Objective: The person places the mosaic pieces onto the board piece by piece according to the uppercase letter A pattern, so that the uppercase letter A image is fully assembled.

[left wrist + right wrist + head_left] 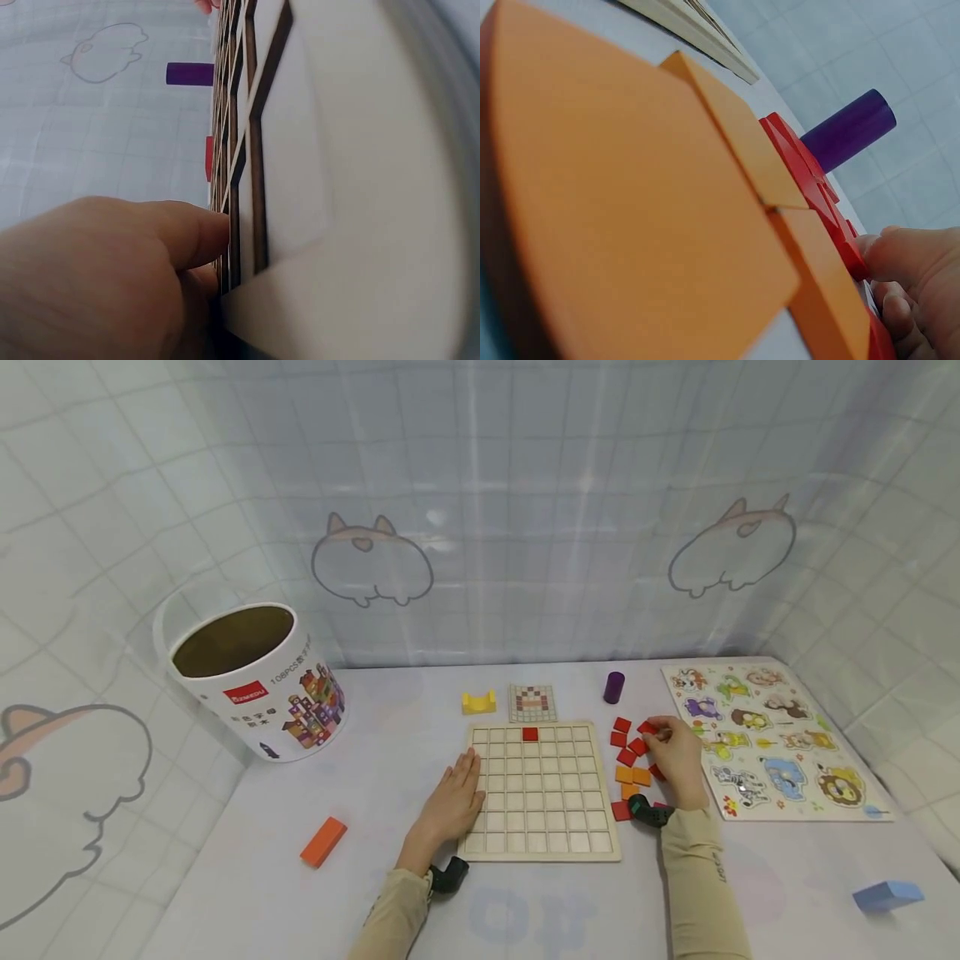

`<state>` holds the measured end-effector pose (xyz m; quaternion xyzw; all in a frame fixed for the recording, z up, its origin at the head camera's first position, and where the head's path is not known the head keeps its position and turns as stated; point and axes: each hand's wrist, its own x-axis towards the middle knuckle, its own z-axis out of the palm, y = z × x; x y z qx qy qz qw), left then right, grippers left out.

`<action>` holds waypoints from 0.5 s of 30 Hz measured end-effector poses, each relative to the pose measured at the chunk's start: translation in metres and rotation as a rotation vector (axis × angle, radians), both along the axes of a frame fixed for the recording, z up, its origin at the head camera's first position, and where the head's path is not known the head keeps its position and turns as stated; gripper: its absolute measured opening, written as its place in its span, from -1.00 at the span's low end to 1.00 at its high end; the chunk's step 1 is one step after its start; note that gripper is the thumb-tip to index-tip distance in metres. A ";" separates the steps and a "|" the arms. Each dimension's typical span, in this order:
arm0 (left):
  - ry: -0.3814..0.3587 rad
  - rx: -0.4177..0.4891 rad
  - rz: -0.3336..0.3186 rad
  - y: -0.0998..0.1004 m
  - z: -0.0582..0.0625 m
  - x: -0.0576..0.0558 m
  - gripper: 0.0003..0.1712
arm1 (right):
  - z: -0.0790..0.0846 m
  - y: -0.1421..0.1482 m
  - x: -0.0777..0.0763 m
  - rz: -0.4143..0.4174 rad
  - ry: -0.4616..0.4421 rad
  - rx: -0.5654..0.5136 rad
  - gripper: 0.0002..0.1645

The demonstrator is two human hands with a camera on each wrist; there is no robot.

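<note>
A wooden grid board (613, 855) lies on the table with one red square tile (530, 734) in its top row. My left hand (452, 802) rests on the board's left edge, fingers extended; its thumb (199, 234) touches the grid in the left wrist view. Right of the board, my right hand (677, 758) pinches a red tile (647, 727) at the far end of a loose group of tiles. Nearer lie orange tiles (624, 774), which loom large in the right wrist view. Beyond the board is a small pattern card (532, 713) with a coloured grid.
A purple cylinder (613, 687) stands behind the tiles, and a yellow block (478, 702) sits beside the card. An animal puzzle board (810, 810) lies at right. A white bucket (255, 718), an orange block (324, 842) and a blue block (888, 896) are farther out.
</note>
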<state>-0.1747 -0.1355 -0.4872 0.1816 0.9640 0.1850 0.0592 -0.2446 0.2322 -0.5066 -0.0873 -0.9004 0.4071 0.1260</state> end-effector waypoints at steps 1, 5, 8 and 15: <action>-0.003 0.000 0.000 0.000 0.000 0.000 -0.33 | 0.000 0.000 0.000 0.002 -0.002 0.003 -0.66; -0.003 0.001 0.003 0.000 0.002 -0.001 -0.33 | 0.003 -0.001 -0.001 0.005 -0.001 0.001 -0.67; 0.000 0.004 0.005 0.000 0.002 -0.001 -0.32 | 0.005 -0.002 -0.002 0.000 -0.007 -0.018 -0.66; -0.002 -0.003 0.001 0.000 -0.001 -0.001 -0.32 | 0.012 -0.002 0.002 -0.025 -0.043 -0.096 -0.63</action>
